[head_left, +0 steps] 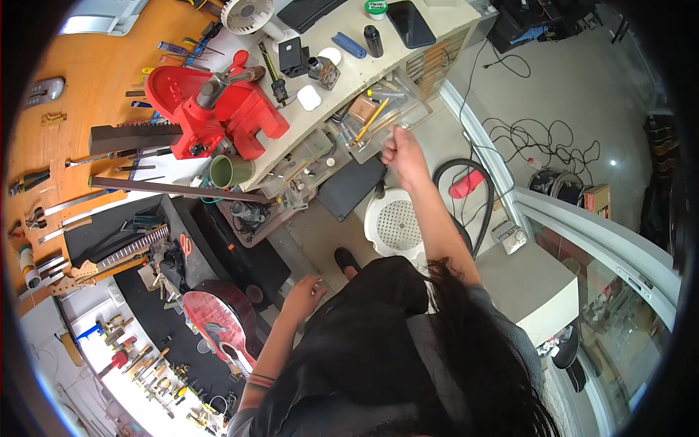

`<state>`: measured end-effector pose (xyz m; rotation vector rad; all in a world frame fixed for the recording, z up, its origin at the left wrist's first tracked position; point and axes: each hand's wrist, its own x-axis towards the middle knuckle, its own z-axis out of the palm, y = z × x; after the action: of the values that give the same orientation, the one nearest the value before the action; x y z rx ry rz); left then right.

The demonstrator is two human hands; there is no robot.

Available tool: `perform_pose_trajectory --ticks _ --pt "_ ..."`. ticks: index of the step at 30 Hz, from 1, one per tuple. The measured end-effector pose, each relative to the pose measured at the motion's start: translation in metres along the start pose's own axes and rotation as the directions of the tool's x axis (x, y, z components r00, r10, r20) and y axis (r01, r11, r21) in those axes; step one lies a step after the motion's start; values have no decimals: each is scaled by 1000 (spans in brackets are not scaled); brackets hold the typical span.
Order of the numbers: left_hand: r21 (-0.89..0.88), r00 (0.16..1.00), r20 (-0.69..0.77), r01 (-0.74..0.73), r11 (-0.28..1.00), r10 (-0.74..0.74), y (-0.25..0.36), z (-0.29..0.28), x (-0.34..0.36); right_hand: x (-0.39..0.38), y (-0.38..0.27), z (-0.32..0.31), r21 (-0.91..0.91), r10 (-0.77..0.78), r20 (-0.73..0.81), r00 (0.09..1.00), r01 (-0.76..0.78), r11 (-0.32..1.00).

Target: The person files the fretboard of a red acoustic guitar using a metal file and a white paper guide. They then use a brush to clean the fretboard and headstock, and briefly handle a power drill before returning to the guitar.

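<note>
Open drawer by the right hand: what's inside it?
The drawer shows a yellow pencil, a brown block and a yellow-ended tube; anything farther back, under the benchtop, is covered.

A red vise stands at the worktop, near a green cup. Farther along are a white fan, a glass bottle and a black phone. A red guitar lies lower left; black cables tangle on the floor at right.
</note>
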<state>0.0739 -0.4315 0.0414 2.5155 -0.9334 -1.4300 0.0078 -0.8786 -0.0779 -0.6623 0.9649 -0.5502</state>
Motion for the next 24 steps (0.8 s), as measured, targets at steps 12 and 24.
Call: perform_pose_trajectory --ticks 12,24 --pt "86 988 149 30 996 -43 -26 11 -15 64 -111 -18 -587 -355 807 472 710 -389" --pt "-47 996 83 43 998 -39 -36 12 -13 27 -48 14 -830 -485 513 708 554 -69"
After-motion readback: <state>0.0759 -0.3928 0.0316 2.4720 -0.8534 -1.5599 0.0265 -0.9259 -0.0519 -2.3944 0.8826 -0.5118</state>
